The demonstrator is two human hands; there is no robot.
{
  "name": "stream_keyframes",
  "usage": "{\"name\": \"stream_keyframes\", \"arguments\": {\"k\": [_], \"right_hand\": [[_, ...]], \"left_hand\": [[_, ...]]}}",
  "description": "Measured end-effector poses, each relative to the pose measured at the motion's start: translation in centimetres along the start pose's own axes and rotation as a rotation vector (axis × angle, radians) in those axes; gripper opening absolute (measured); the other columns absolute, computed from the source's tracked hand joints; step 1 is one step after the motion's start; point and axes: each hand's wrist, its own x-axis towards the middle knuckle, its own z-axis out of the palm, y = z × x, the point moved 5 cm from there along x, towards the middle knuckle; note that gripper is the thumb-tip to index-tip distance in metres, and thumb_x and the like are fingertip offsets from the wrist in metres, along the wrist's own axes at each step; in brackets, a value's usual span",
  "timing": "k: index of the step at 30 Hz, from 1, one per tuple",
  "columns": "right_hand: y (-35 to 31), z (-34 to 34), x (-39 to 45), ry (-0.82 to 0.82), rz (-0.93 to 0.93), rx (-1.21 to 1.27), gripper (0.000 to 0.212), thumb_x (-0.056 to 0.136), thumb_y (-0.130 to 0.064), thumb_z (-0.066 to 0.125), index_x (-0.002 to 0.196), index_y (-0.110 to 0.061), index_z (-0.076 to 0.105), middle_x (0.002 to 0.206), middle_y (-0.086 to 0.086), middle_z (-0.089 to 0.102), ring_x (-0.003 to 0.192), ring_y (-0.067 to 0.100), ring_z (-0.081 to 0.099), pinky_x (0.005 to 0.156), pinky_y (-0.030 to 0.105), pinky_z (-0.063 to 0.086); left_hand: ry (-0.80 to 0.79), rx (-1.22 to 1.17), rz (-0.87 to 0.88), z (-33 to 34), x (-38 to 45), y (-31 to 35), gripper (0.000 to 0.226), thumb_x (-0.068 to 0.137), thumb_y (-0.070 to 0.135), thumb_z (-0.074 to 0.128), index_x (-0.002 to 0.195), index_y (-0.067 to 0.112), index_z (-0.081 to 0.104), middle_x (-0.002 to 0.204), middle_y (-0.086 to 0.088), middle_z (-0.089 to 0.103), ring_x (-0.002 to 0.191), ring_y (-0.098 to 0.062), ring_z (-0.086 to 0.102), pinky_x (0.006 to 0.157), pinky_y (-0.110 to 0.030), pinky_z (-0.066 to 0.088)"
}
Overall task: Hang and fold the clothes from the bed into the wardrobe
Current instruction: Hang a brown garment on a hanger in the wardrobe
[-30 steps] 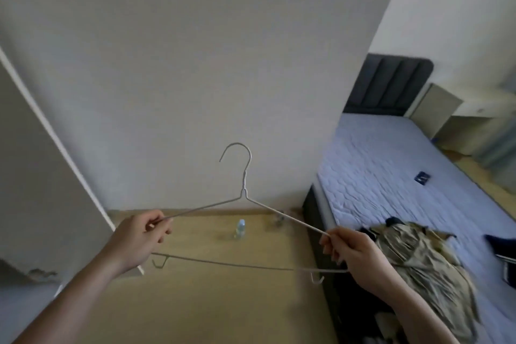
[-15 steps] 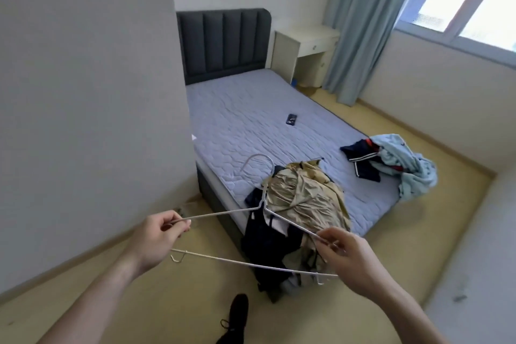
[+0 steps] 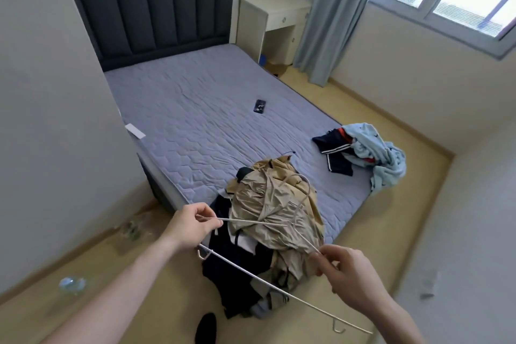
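Two hands pinching thin wire hanger (image 3: 279, 288), crumpled tan garment (image 3: 273, 209)

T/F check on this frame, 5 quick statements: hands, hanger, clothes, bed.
1. Both hands hold the wire hanger. True: the left hand pinches one end and the right hand pinches the other.
2. The tan garment already hangs on the hanger. False: it lies heaped at the corner of the bed, behind the hanger.
3. A small dark phone lies on the mattress. True.
4. The light blue clothes lie on the floor. False: they sit on the bed's right edge, partly draping over it.
5. The headboard is white. False: it is dark grey.
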Motion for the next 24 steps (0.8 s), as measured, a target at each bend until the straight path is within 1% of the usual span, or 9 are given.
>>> {"name": "stream_keyframes", "arguments": {"k": [2,5,8,11,13,15,17,19,24], "right_hand": [[1.4,-0.8,1.3,-0.007,0.03,0.023,0.025,0.099,-0.05,0.059,0.079,-0.036,0.066,0.071,-0.019,0.072,0.052,0.008,0.064,0.057,0.029,0.054],[3.8,-2.1,3.2,-0.036,0.068,0.118,0.022,0.1,-0.052,0.058,0.091,-0.036,0.07,0.072,-0.016,0.074,0.04,0.011,0.059,0.046,0.023,0.049],[7.3,-3.3,6.5,-0.062,0.108,0.182,0.019,0.101,-0.046,0.058,0.091,-0.035,0.071,0.068,-0.008,0.073,0.038,0.01,0.056,0.045,0.023,0.047],[11.1,-4.2,11.5,-0.071,0.152,0.264,0.02,0.102,-0.036,0.059,0.088,-0.03,0.072,0.064,0.001,0.07,0.044,0.01,0.052,0.048,0.027,0.043],[13.1,-4.7,15.4,-0.1,0.149,0.28,0.022,0.102,-0.035,0.059,0.085,-0.029,0.071,0.065,0.002,0.069,0.046,0.008,0.05,0.05,0.028,0.042],[15.4,-5.1,19.4,-0.151,0.151,0.286,0.025,0.103,-0.034,0.058,0.082,-0.027,0.07,0.066,0.002,0.069,0.048,0.008,0.05,0.051,0.029,0.041],[17.9,-5.6,23.3,-0.194,0.145,0.259,0.027,0.103,-0.033,0.058,0.079,-0.026,0.069,0.066,0.0,0.07,0.048,0.006,0.051,0.05,0.028,0.041],[20.4,-5.6,26.9,-0.236,0.151,0.225,0.027,0.103,-0.032,0.058,0.079,-0.028,0.069,0.066,-0.004,0.071,0.047,0.005,0.053,0.05,0.026,0.041],[26.2,-3.7,35.5,-0.302,0.16,0.187,0.023,0.103,-0.034,0.056,0.083,-0.035,0.065,0.069,-0.007,0.072,0.048,0.005,0.054,0.046,0.019,0.04]], "left_hand": [[-0.048,0.011,-0.016,1.9,2.7,0.9,0.018,0.078,0.028,0.086,0.074,0.018,0.072,0.074,0.004,0.075,0.068,-0.006,0.067,0.065,-0.022,0.05],[-0.109,0.042,-0.025,4.9,6.8,1.8,0.02,0.075,0.031,0.088,0.075,0.018,0.073,0.075,0.004,0.076,0.073,-0.011,0.07,0.072,-0.027,0.053],[-0.156,0.028,-0.059,8.2,11.2,2.5,0.023,0.074,0.031,0.091,0.081,0.016,0.074,0.082,-0.002,0.078,0.075,-0.01,0.07,0.076,-0.029,0.055],[-0.105,-0.022,-0.161,11.0,15.6,2.2,0.026,0.077,0.029,0.09,0.091,0.014,0.073,0.094,-0.006,0.076,0.089,-0.019,0.07,0.086,-0.034,0.054],[-0.058,-0.003,-0.246,12.6,18.2,1.2,0.026,0.079,0.03,0.088,0.094,0.015,0.073,0.096,-0.003,0.075,0.089,-0.017,0.069,0.078,-0.027,0.052],[-0.048,0.073,-0.365,14.3,20.0,-0.3,0.024,0.082,0.032,0.084,0.096,0.016,0.073,0.097,0.0,0.074,0.093,-0.018,0.068,0.075,-0.026,0.05],[-0.082,0.179,-0.487,16.3,20.8,-1.8,0.021,0.085,0.034,0.079,0.097,0.018,0.073,0.102,0.0,0.073,0.099,-0.021,0.067,0.083,-0.028,0.05],[-0.116,0.264,-0.583,18.3,21.3,-3.0,0.019,0.085,0.034,0.076,0.097,0.02,0.072,0.106,0.0,0.073,0.101,-0.02,0.066,0.084,-0.026,0.049],[-0.203,0.386,-0.614,24.2,25.5,-4.2,0.031,0.086,0.037,0.071,0.114,0.022,0.072,0.124,-0.001,0.063,0.114,-0.02,0.062,0.094,-0.027,0.049]]}}
